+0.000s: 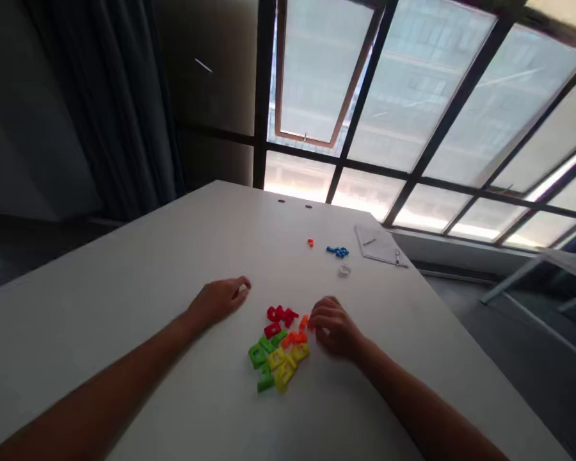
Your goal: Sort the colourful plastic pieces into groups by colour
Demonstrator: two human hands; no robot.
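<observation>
A: How are the hands placed?

B: The right hand (335, 326) is curled, its fingertips set at the right edge of the orange pieces (295, 338). Whether one is pinched or merely touched cannot be told, since the spot is blurred and partly covered by the fingers. The left hand (219, 299) is held apart from the pile, thumb and fingers parted by a small gap, with nothing seen between them.

A: What could go wrong at the fingertips?

B: A piece could be dropped or flicked aside if only its edge were caught. It could also be misjudged, its outline being hidden by the fingers.

A: And around them?

B: Red pieces (280, 314), green pieces (266, 344) and yellow pieces (284, 373) are crowded beside the orange. If the right hand were swept leftward, neighbours could be dragged along and the colours mixed.

A: Farther out?

B: Across the desk (182, 243), a lone orange piece (310, 242) is set well apart and could be overlooked. Blue pieces (340, 252) and a pale, clear object (344, 271) lie nearer the paper (381, 244); these could be brushed by a careless reach.
</observation>
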